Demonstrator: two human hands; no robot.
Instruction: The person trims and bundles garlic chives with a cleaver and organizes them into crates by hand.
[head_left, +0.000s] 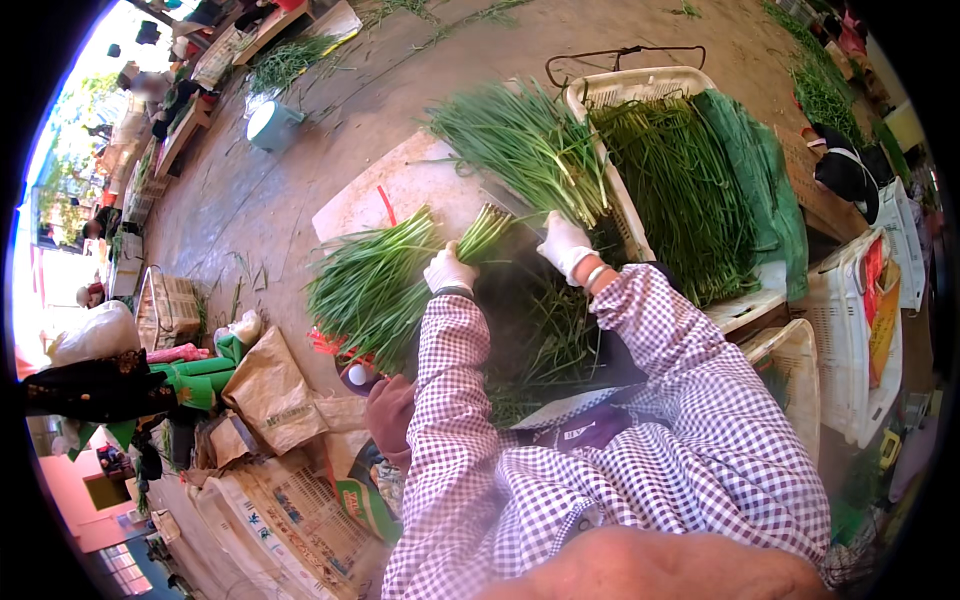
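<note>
My left hand (451, 271), in a white glove, is closed around a bunch of long green chives (482, 235). Their pale cut ends point up and right, and the leaves trail down to the left. Another chive bunch (401, 238) lies against it on a pale board (356, 214). My gloved right hand (564, 244) is to the right of those cut ends, its fingers bent together; whether they pinch a thin leaf is unclear. Just beyond it, a larger heap of chives (517, 142) rests with its stems towards a white plastic crate (626, 199). A red strip (386, 205) lies on the board.
The crate holds many chives (667, 165) beside a green cloth (757, 180). Loose leaves (562, 330) lie below my hands. A light-blue bucket (274, 126) stands on the floor. Woven sacks (274, 394) lie at left, more white crates (847, 337) at right. Other people sit farther off.
</note>
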